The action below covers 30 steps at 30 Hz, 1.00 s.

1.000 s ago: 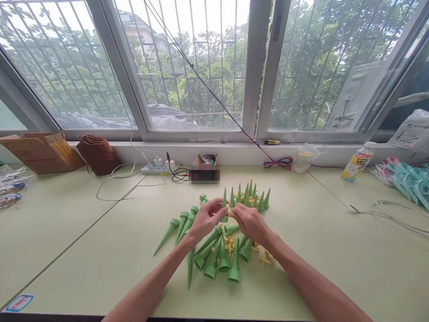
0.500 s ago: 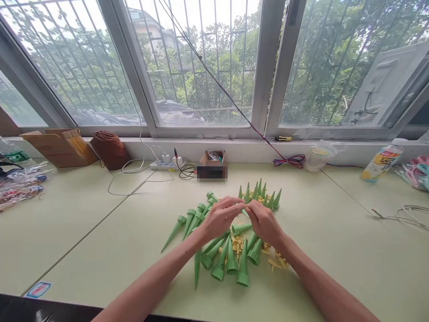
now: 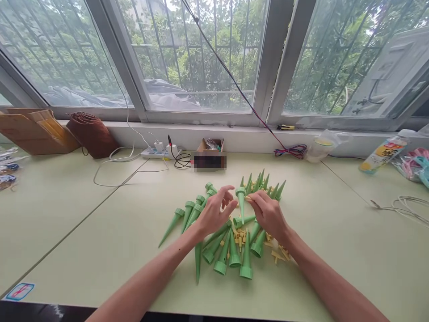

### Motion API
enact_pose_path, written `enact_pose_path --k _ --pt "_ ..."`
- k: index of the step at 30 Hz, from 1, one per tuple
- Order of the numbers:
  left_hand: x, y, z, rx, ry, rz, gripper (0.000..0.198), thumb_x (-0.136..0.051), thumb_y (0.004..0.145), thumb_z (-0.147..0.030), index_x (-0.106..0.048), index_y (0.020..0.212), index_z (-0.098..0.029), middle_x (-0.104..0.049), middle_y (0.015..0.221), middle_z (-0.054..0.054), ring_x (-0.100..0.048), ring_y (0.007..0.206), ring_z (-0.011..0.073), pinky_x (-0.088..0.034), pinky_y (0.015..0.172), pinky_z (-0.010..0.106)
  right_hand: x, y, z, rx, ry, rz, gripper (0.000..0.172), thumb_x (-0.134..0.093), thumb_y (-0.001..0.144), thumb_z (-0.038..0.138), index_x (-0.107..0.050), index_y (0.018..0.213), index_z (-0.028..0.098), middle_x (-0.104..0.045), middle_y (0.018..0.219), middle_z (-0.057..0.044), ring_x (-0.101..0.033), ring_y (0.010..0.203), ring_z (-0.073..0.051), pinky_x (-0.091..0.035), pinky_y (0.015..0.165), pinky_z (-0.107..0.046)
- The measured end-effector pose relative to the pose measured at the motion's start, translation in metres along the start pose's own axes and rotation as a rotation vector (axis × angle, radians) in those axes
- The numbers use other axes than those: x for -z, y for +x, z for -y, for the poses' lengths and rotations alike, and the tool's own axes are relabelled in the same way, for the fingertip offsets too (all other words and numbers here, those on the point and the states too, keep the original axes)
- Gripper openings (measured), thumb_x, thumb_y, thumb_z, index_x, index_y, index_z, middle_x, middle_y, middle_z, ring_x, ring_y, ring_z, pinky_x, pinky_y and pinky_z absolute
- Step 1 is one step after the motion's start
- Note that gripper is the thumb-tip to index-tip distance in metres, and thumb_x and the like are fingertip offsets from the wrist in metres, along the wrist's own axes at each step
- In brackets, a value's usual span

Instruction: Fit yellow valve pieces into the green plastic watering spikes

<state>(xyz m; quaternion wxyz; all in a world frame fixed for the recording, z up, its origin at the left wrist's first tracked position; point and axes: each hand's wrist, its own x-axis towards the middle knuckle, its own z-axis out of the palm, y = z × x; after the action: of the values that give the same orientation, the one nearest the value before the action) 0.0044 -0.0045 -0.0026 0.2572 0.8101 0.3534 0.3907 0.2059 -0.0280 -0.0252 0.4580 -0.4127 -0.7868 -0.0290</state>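
A green plastic spike with a ribbed cap points tip-down between my hands. At its right side, my right hand pinches a small yellow plastic fitting, which seems to meet the spike just below the cap. To the left, my left hand is open, thumb and fingers apart, with a gap between it and the spike. Several other green spikes lie around my hands. Loose yellow fittings are heaped among them, and more spikes stand points up behind my right hand.
Along the window ledge are a cardboard box, a brown bundle, a power strip and a small open box. A bottle and a coiled cable are on the right of the table.
My left hand has come away from my right and opened. The green spike, mostly hidden before, now shows between them. The view has tilted down somewhat.
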Motion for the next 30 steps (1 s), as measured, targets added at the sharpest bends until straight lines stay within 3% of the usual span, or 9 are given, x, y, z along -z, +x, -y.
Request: enact_pose_path --k 7,10,15,20,23,26,28,30 --pt "0.001 0.001 -0.008 0.013 -0.088 0.038 0.039 -0.058 0.089 -0.036 -0.051 0.125 -0.021 -0.064 0.092 0.004 -0.058 0.069 0.0137 -0.050 0.072 0.028 0.000 0.000 0.004 -0.045 0.052 0.020 0.019 -0.041 0.101 0.022 -0.058 0.096 0.019 -0.059 0.083 -0.006 -0.055 0.069 -0.015 -0.044 0.060 -0.025" --pt "-0.001 -0.001 -0.006 -0.011 -0.118 0.031 0.043 -0.061 0.088 -0.034 -0.049 0.128 -0.023 -0.064 0.098 0.006 -0.060 0.078 0.0166 -0.051 0.073 0.029 0.000 0.000 0.006 -0.086 0.101 0.015 0.020 -0.040 0.101 0.023 -0.055 0.089 0.020 -0.055 0.077 -0.004 -0.050 0.065 -0.014 -0.042 0.059 -0.025" --pt "-0.003 -0.003 0.006 -0.074 0.028 0.046 0.035 -0.053 0.093 -0.029 -0.049 0.128 -0.025 -0.065 0.095 0.005 -0.059 0.073 0.0149 -0.049 0.076 0.030 -0.002 -0.002 0.008 -0.143 0.179 0.046 0.025 -0.039 0.101 0.023 -0.048 0.078 0.020 -0.047 0.069 0.000 -0.042 0.059 -0.013 -0.037 0.056 -0.025" --pt "-0.005 -0.004 0.010 -0.100 0.119 -0.002 0.034 -0.049 0.096 -0.029 -0.046 0.130 -0.026 -0.065 0.093 0.003 -0.060 0.074 0.0147 -0.048 0.077 0.030 -0.005 -0.002 0.008 -0.135 0.198 0.033 0.023 -0.039 0.101 0.024 -0.050 0.081 0.021 -0.050 0.072 -0.001 -0.045 0.062 -0.014 -0.039 0.058 -0.026" --pt "-0.007 -0.004 0.008 -0.096 0.091 -0.036 0.036 -0.051 0.095 -0.030 -0.045 0.131 -0.027 -0.063 0.103 0.005 -0.061 0.077 0.0151 -0.048 0.073 0.029 -0.004 0.000 0.010 -0.119 0.174 -0.015 0.023 -0.039 0.101 0.024 -0.051 0.082 0.021 -0.051 0.071 -0.001 -0.046 0.061 -0.014 -0.040 0.057 -0.026" --pt "-0.007 -0.002 0.003 -0.055 -0.007 -0.119 0.031 -0.055 0.091 -0.034 -0.050 0.120 -0.024 -0.061 0.105 0.007 -0.059 0.076 0.0144 -0.047 0.064 0.026 -0.002 0.002 0.011 -0.114 0.143 -0.074 0.023 -0.040 0.101 0.022 -0.053 0.083 0.021 -0.053 0.072 -0.002 -0.049 0.063 -0.014 -0.042 0.059 -0.026" --pt "-0.005 0.000 -0.002 0.022 -0.067 -0.151 0.020 -0.054 0.092 -0.037 -0.057 0.102 -0.021 -0.061 0.084 0.002 -0.056 0.067 0.0132 -0.045 0.061 0.024 0.000 0.003 0.012 -0.113 0.133 -0.102 0.021 -0.040 0.100 0.022 -0.054 0.084 0.021 -0.054 0.074 -0.002 -0.051 0.065 -0.015 -0.043 0.060 -0.027" --pt "-0.002 0.001 -0.007 0.089 -0.124 -0.101 0.033 -0.049 0.094 -0.043 -0.059 0.074 -0.018 -0.058 0.066 0.001 -0.051 0.059 0.0124 -0.042 0.058 0.024 0.000 0.003 0.012 -0.109 0.132 -0.112 0.020 -0.041 0.101 0.022 -0.056 0.087 0.021 -0.055 0.076 -0.003 -0.052 0.066 -0.015 -0.044 0.061 -0.027"
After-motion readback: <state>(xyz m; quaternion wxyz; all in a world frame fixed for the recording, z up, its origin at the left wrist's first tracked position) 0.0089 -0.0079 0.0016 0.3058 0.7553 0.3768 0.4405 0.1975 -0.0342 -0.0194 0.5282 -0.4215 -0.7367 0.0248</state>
